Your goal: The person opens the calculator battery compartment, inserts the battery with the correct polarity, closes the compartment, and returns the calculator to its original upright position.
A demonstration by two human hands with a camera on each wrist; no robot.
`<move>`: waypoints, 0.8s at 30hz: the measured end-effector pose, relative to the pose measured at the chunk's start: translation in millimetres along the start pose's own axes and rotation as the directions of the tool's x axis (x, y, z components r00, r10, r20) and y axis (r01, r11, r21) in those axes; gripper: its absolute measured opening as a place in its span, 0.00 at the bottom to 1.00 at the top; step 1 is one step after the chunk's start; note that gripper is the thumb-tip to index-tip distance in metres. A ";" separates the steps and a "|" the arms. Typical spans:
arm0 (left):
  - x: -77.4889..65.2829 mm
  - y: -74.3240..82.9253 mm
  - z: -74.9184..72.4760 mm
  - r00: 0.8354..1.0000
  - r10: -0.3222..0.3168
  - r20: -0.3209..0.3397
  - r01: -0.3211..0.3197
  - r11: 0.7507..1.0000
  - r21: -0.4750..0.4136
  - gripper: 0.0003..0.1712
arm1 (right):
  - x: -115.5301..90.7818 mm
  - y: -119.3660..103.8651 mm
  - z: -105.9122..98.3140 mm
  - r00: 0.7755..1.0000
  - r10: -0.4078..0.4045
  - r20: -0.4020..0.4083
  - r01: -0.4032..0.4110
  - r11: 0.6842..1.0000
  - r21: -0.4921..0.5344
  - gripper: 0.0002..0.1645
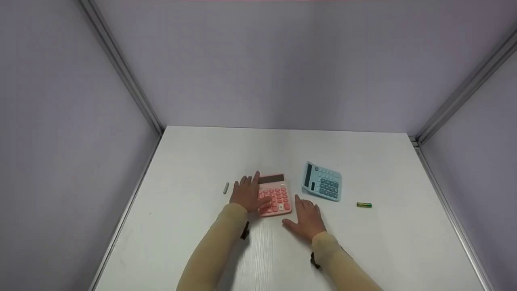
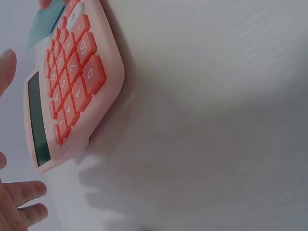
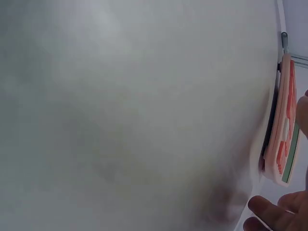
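Note:
A pink calculator (image 1: 280, 188) with coral keys lies face up on the white table. My left hand (image 1: 245, 197) is over its left edge, fingers spread and pointing forward, the thumb overlapping the lower keys in the head view. In the left wrist view that hand's fingers (image 2: 26, 192) are straight, with nothing between them and the thumb. To the right of the pink calculator is my right hand (image 1: 309, 220), its thumb extended toward the calculator's near corner. Its fingers (image 3: 269, 211) hold nothing. A blue calculator (image 1: 329, 184) lies beyond the right hand, turned sideways.
A grey battery (image 1: 226, 188) lies to the left of the left hand. On the right side of the table is a green battery (image 1: 364, 205). Pale panels (image 1: 242, 64) with metal frame posts (image 1: 125, 68) enclose the table (image 1: 194, 153) at the back and both sides.

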State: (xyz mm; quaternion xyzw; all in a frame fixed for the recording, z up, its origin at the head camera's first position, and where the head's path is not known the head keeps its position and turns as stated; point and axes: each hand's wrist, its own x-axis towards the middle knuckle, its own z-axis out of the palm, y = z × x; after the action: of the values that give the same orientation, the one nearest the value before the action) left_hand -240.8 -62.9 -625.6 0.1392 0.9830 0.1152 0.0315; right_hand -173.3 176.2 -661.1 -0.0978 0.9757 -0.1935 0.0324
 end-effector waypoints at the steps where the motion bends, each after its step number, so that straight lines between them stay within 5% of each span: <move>1: 2.3 -0.5 0.7 1.000 0.000 -0.003 0.000 1.000 0.001 0.59 | 1.4 -1.6 1.1 1.000 0.005 0.002 -0.005 1.000 -0.010 0.61; 17: 18.5 10.7 2.2 0.994 -0.058 0.093 0.046 0.991 0.122 0.60 | 15.9 -16.4 12.3 0.999 0.023 0.047 -0.021 0.998 -0.053 0.58; 24: 15.7 10.3 10.4 0.995 -0.060 0.078 0.050 0.991 0.124 0.61 | 14.3 -21.4 11.8 0.998 -0.003 0.060 0.011 0.992 -0.125 0.51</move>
State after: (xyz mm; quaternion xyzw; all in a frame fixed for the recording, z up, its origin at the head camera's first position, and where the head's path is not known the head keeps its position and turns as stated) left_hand -252.1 -46.7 -633.7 0.1181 0.9896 0.0481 0.0661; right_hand -182.2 149.5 -664.0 -0.1088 0.9841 -0.1291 0.0547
